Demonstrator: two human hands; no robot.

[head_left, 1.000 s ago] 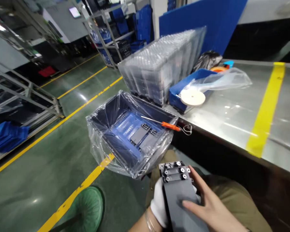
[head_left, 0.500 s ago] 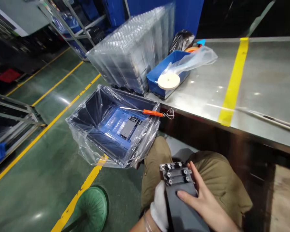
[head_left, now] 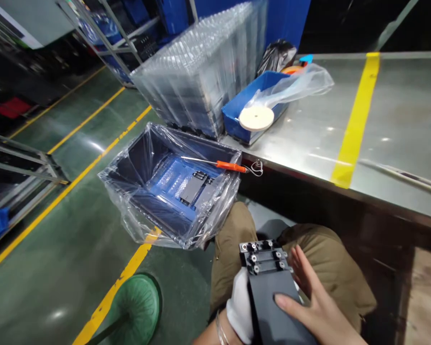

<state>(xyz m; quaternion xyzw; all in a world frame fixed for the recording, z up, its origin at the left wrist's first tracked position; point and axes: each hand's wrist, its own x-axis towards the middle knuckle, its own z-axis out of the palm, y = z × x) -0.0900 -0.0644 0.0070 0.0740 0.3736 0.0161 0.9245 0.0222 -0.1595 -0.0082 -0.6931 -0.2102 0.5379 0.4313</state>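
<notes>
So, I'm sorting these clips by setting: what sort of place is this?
Probably a factory assembly or packing floor: a steel workbench, stacked clear part trays, and a green floor with painted yellow lines.

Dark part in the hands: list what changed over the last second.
The right hand slid slightly back along the dark part, its upper fingers easing off the edge. The left hand, in white, kept its grip underneath. The screwdriver across the lined crate stayed put.
</notes>
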